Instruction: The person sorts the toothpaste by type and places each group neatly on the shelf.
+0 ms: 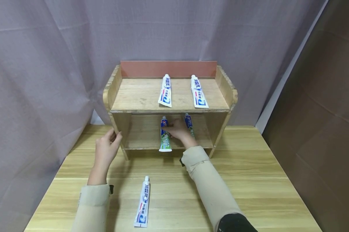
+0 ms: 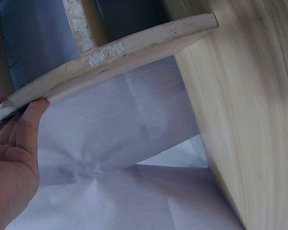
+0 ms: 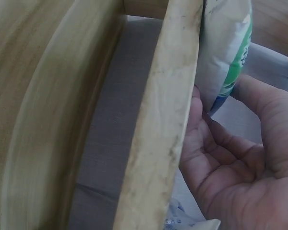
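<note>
A small wooden shelf point(image 1: 174, 111) with two tiers stands on the table. My left hand point(image 1: 107, 145) grips the edge of its left side panel point(image 2: 129, 52), thumb and fingers on opposite faces. On the lower tier, my right hand point(image 1: 178, 129) pinches a blue-and-green toothpaste tube point(image 1: 165, 141), its thumb across the tube. In the right wrist view the tube's pale underside point(image 3: 221, 48) shows by the thumb and the board edge point(image 3: 158, 110). Another blue-and-green toothpaste tube point(image 1: 188, 121) lies just right of that hand, partly hidden by it.
On the upper tier lie two white-and-blue toothpaste tubes, a left one point(image 1: 165, 91) and a right one point(image 1: 199, 92). A third white tube point(image 1: 143, 203) lies on the table point(image 1: 250, 180) between the forearms. Grey cloth point(image 1: 168, 32) hangs behind the shelf; a brown panel point(image 1: 316, 106) stands at right.
</note>
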`<state>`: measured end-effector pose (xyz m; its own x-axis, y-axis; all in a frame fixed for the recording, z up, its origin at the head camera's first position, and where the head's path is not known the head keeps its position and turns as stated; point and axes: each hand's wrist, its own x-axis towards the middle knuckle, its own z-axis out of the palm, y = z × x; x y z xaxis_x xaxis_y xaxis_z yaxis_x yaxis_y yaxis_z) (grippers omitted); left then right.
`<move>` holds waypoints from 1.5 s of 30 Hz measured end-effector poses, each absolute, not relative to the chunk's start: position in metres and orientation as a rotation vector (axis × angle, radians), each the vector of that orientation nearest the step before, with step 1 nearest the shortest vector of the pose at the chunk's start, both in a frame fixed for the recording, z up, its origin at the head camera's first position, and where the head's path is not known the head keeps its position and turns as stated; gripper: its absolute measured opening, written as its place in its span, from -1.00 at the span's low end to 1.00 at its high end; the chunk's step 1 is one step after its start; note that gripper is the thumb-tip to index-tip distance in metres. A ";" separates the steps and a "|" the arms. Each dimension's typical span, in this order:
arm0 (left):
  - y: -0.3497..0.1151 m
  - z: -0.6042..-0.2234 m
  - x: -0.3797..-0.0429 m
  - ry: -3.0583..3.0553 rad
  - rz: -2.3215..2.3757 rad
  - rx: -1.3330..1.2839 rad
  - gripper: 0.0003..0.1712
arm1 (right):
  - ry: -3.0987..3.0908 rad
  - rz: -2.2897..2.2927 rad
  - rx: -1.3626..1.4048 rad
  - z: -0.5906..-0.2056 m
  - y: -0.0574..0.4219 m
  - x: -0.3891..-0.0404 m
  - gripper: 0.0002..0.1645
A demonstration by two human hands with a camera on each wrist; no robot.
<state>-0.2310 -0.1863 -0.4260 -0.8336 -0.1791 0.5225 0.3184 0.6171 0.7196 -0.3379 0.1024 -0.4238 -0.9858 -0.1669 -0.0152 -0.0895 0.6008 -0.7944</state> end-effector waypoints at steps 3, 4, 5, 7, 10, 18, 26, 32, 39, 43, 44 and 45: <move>-0.186 -0.425 -0.232 -2.278 -1.162 -0.111 -0.73 | 2.749 -1.358 -0.209 -0.425 0.102 -0.341 -0.61; -0.186 -0.425 -0.232 -2.278 -1.161 -0.112 -0.74 | 2.757 -1.354 -0.207 -0.425 0.102 -0.342 -0.61; -0.186 -0.425 -0.232 -2.277 -1.161 -0.117 -0.74 | 2.760 -1.352 -0.201 -0.425 0.102 -0.342 -0.61; -0.186 -0.424 -0.232 -2.276 -1.157 -0.123 -0.75 | 2.758 -1.356 -0.190 -0.425 0.102 -0.342 -0.61; -0.186 -0.425 -0.232 -2.276 -1.154 -0.122 -0.76 | 2.746 -1.370 -0.179 -0.426 0.102 -0.342 -0.61; -0.186 -0.426 -0.232 -2.267 -1.145 -0.128 -0.75 | 2.758 -1.410 -0.156 -0.429 0.100 -0.341 -0.43; -0.186 -0.427 -0.234 -2.258 -1.153 -0.140 -0.71 | 2.779 -1.441 -0.144 -0.431 0.100 -0.339 -0.18; -0.186 -0.426 -0.234 -2.268 -1.159 -0.130 -0.69 | 2.826 -1.361 -0.142 -0.431 0.099 -0.338 -0.40; -0.187 -0.426 -0.232 -2.284 -1.162 -0.126 -0.68 | 2.866 -1.292 -0.132 -0.434 0.099 -0.338 -0.39; -0.187 -0.427 -0.232 -2.289 -1.159 -0.127 -0.67 | 2.860 -1.292 -0.113 -0.434 0.098 -0.338 -0.34; -0.187 -0.428 -0.232 -2.287 -1.156 -0.128 -0.67 | 2.851 -1.305 -0.110 -0.435 0.097 -0.338 -0.31; -0.187 -0.428 -0.232 -2.286 -1.156 -0.130 -0.67 | 2.846 -1.312 -0.105 -0.435 0.097 -0.338 -0.28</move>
